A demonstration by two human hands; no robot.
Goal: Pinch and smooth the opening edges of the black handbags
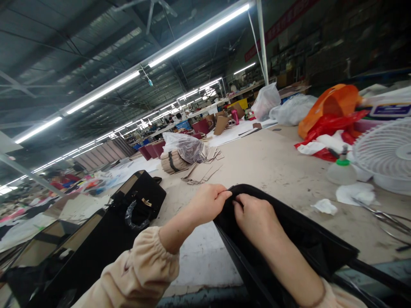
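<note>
A black handbag [289, 222] with a stiff upright rim stands at the table's front edge, its opening facing up. My left hand [208, 203] pinches the bag's far corner from outside, thumb and fingers closed on the rim. Inside the opening, my right hand [257, 216] is closed on the inner side of the same edge; its fingertips are partly hidden. To the left sits another black bag [144, 199] with a gold-coloured clasp and a handle wrapped in clear plastic. More black bags [73, 252] with tan insides line up in front of it.
Scissors [385, 216], crumpled white tissue [325, 206], a green-capped bottle [343, 169] and a white fan [385, 154] lie to the right. Beyond are orange and red plastic bags [334, 111]. A banded bundle of board pieces [173, 161] sits mid-table, near clear plastic.
</note>
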